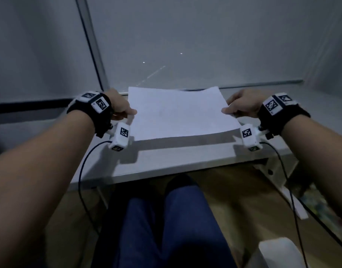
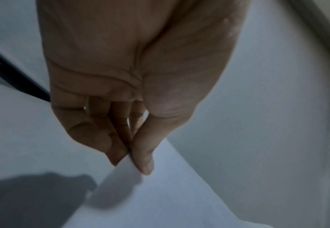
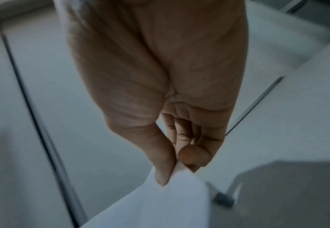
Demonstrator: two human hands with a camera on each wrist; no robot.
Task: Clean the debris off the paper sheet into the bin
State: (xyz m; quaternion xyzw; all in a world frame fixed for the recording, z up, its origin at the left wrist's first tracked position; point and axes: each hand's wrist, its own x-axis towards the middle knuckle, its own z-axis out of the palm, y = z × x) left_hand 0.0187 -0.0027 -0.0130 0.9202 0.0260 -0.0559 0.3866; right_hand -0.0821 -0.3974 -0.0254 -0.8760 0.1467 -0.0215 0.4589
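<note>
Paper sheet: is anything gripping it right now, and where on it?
Yes. The left hand pinches the paper sheet at its left edge, the right hand at its right edge, each between thumb and fingers.

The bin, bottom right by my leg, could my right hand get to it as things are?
Probably not freely: the right hand and left hand both pinch the paper above the table. The white thing may be the bin; nothing blocks the way down.

Head view: from your head, facing forward and down over the table [image 1: 166, 161], both forearms in frame. Wrist views: each very near, along your palm toward the fingertips. Shared by all three: the paper sheet [image 1: 181, 115] and the tabletop.
</note>
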